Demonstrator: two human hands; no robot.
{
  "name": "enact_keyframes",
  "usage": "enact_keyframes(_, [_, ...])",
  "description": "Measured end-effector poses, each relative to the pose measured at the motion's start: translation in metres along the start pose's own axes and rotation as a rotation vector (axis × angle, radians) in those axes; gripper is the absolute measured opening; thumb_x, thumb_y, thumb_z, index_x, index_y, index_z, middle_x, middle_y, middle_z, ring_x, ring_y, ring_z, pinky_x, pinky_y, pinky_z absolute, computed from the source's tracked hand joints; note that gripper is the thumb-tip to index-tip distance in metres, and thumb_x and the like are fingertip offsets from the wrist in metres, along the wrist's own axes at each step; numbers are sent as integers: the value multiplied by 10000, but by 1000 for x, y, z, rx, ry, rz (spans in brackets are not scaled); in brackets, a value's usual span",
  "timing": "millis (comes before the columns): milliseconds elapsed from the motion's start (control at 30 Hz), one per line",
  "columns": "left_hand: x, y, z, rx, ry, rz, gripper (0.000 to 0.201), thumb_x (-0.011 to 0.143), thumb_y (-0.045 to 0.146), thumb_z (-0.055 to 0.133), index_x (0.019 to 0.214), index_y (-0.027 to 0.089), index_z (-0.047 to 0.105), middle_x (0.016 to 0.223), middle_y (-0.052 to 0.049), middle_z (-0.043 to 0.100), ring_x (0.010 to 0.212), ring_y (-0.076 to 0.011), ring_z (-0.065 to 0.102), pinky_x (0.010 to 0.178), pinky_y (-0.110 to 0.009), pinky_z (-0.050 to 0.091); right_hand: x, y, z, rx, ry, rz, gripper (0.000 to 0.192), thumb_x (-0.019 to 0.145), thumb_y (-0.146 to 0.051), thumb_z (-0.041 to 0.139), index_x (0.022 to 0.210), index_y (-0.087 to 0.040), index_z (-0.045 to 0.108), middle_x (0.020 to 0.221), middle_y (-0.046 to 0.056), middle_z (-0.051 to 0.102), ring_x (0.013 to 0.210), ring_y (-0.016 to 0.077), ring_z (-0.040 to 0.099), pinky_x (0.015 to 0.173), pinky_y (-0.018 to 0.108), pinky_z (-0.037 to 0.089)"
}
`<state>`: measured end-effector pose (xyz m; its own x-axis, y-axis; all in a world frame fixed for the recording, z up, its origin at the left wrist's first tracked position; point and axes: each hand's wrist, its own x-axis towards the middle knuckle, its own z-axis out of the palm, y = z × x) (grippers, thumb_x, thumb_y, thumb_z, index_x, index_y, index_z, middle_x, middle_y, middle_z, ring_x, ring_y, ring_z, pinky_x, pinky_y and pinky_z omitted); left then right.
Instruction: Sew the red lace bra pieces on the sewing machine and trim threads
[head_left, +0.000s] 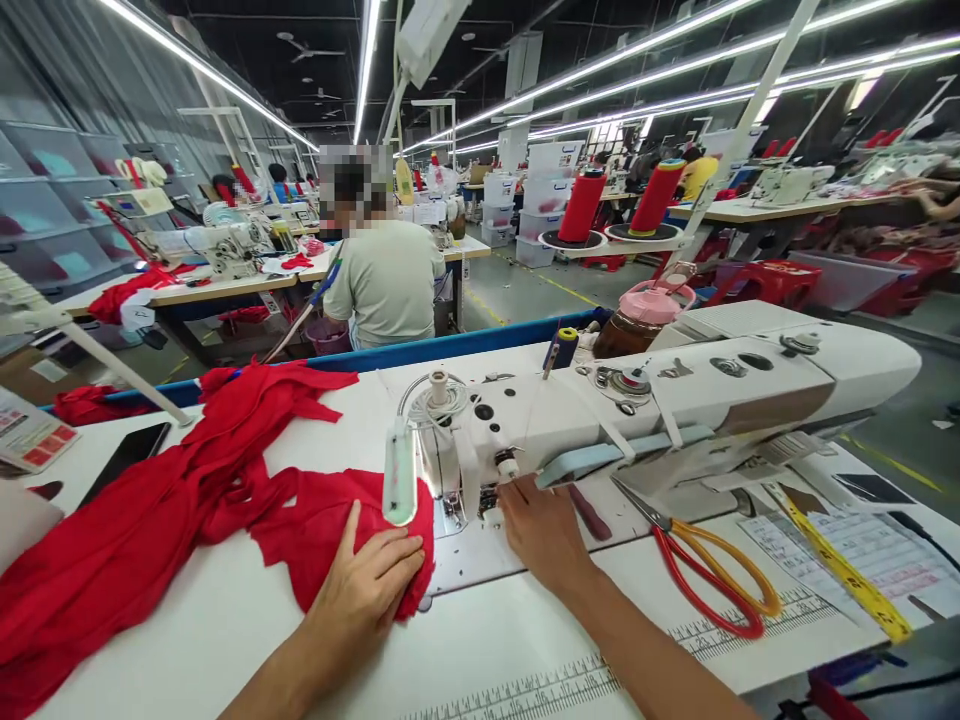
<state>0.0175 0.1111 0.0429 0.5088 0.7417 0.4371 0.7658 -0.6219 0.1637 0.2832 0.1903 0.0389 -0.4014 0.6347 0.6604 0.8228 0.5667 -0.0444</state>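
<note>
My left hand [375, 572] lies flat on a piece of red fabric [322, 510], fingers stretched out, just left of the needle area of a white sewing machine [547, 425]. The fabric's right edge rests beside the metal needle plate [472, 555]. My right hand [541, 522] is up against the machine head, close to the presser foot [451, 508]. Its fingers are bent and closed, and what they grip, if anything, is hidden. A lit, pale green lamp [400, 475] hangs above the fabric. More red fabric [187, 490] trails to the left.
Scissors [712, 575] with red and orange handles lie right of my right forearm, near a yellow tape measure [844, 565] and printed sheets. A dark phone [127, 460] lies at left. Red thread cones [581, 207] stand behind the machine. A person [386, 275] sits ahead, facing away.
</note>
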Motion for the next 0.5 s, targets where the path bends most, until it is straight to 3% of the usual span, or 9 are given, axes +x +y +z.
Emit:
enact_keyframes(67, [0,3,-8,-28,-65,-70,343,1018,134,393,1287,242,577,1229,-48,703,1125,-196,650,1216,-629,133,-3,-3,-3,12,-10,-20,224,944,-31,455,892,-133,647,758,57,644,679,193,560,727,352,323])
enact_keyframes(200, [11,2,-20,79,-164,-122,316,995,190,475,1309,181,512,1191,-96,669,1090,-237,631,1137,-645,309,-8,-29,-12,98,-98,-156,237,945,-38,463,844,-169,632,720,14,596,701,180,543,795,345,366])
enact_keyframes(300, [15,-1,-22,137,-191,-52,153,934,108,497,1033,183,586,996,-44,654,937,-218,627,1141,-630,301,1,-52,-13,175,-189,-274,305,889,37,455,1015,-178,631,854,14,641,808,170,566,765,299,384])
enact_keyframes(367, [13,-3,-24,153,-199,22,172,910,50,464,902,194,559,902,-12,627,850,-190,611,1168,-582,279,11,-65,-10,223,-232,-358,382,861,54,450,1127,-171,606,978,33,665,963,172,571,816,286,396])
enact_keyframes(433, [7,-3,-31,164,-202,111,195,912,42,436,861,207,527,819,15,603,761,-174,590,1173,-535,284,20,-75,-7,263,-271,-430,360,847,38,455,1099,-167,612,964,39,667,988,179,562,870,298,399])
enact_keyframes(500, [-3,-1,-46,215,-241,201,197,912,54,431,830,219,501,718,36,571,658,-168,562,1140,-512,329,23,-86,-11,284,-305,-473,249,828,-1,482,939,-173,625,848,29,643,866,183,556,827,307,414])
